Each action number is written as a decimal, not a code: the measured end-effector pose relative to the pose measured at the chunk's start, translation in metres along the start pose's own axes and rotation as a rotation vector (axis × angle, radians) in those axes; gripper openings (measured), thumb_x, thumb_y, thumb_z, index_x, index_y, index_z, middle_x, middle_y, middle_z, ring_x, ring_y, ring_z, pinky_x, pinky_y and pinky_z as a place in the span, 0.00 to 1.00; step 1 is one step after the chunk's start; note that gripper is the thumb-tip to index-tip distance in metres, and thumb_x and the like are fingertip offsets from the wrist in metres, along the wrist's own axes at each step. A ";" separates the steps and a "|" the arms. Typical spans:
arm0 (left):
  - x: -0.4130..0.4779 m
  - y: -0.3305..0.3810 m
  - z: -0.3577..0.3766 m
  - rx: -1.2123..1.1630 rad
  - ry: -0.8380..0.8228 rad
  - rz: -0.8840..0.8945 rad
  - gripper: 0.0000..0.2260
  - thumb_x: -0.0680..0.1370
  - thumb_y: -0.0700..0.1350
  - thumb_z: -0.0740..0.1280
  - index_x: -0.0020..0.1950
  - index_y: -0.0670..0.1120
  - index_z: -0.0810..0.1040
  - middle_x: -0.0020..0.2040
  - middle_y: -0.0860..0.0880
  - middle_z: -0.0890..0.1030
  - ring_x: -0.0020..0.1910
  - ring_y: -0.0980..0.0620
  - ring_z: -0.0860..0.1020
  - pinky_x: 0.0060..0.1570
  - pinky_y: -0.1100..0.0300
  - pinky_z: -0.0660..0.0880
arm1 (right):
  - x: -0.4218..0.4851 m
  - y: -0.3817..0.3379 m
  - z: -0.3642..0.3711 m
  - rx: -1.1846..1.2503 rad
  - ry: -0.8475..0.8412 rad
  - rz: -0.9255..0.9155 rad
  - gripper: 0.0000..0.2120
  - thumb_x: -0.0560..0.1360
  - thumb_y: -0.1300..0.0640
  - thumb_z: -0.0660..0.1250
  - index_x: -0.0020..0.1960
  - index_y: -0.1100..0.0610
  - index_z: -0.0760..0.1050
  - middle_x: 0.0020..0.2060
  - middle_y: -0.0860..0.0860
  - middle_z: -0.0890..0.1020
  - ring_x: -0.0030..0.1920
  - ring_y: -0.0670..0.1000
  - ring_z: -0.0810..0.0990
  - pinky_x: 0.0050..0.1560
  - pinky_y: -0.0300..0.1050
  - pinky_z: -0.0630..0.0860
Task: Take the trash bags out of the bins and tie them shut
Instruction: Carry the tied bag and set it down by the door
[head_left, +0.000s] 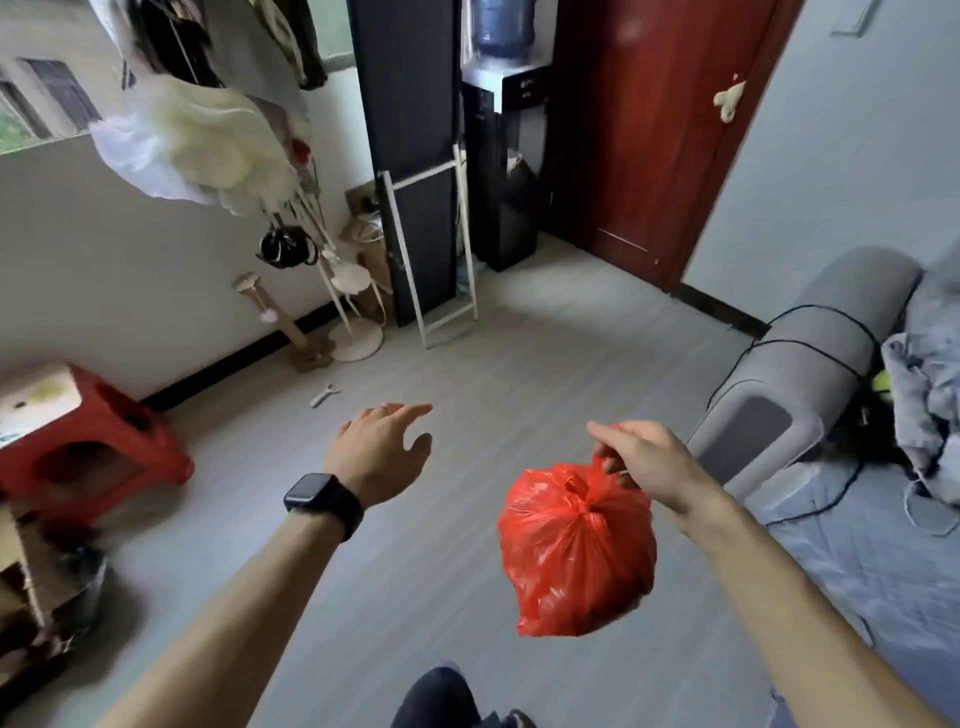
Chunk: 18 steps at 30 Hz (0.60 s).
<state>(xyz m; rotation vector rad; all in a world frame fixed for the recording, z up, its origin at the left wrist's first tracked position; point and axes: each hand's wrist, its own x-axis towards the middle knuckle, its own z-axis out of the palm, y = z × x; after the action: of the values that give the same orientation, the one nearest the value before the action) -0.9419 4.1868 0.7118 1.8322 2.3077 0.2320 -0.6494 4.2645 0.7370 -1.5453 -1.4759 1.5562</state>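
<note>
A full red trash bag (576, 551), knotted at its top, hangs in the air above the grey floor. My right hand (641, 460) pinches the bag's knotted top, fingers curled round the plastic. My left hand (382, 449) is stretched forward over the floor to the left of the bag, fingers relaxed and spread, holding nothing; a black watch sits on its wrist. A dark bin (85, 582) with a dark liner stands at the left edge beside torn cardboard, partly blurred.
A red plastic stool (98, 441) stands at the left wall. A grey sofa arm (789, 374) with black cables and a bed edge (852, 551) fill the right. A coat stand (353, 332), black panel, water dispenser (501, 171) and red door (649, 130) line the far side.
</note>
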 end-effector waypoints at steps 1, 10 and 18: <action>0.026 0.000 -0.001 0.007 0.003 0.012 0.21 0.80 0.56 0.60 0.73 0.59 0.69 0.69 0.53 0.75 0.68 0.47 0.71 0.65 0.51 0.69 | 0.022 -0.010 -0.006 0.006 0.017 -0.005 0.14 0.78 0.51 0.68 0.37 0.58 0.75 0.31 0.54 0.75 0.31 0.49 0.72 0.31 0.39 0.67; 0.326 0.019 -0.006 0.028 -0.066 0.214 0.22 0.79 0.58 0.59 0.73 0.59 0.68 0.69 0.53 0.75 0.68 0.47 0.71 0.65 0.50 0.70 | 0.236 -0.086 -0.074 0.087 0.298 0.031 0.15 0.80 0.54 0.65 0.37 0.60 0.75 0.30 0.54 0.74 0.30 0.49 0.72 0.32 0.43 0.68; 0.556 0.124 -0.011 0.110 -0.144 0.483 0.22 0.74 0.57 0.55 0.68 0.59 0.71 0.62 0.51 0.78 0.63 0.44 0.74 0.59 0.51 0.71 | 0.380 -0.128 -0.151 0.218 0.495 0.053 0.14 0.82 0.56 0.62 0.40 0.60 0.78 0.32 0.53 0.77 0.33 0.48 0.75 0.33 0.41 0.69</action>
<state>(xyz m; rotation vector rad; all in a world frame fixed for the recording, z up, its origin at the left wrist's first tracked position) -0.9503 4.7566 0.7255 2.3545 1.7862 0.0343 -0.6442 4.6928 0.7422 -1.6897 -0.9666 1.1951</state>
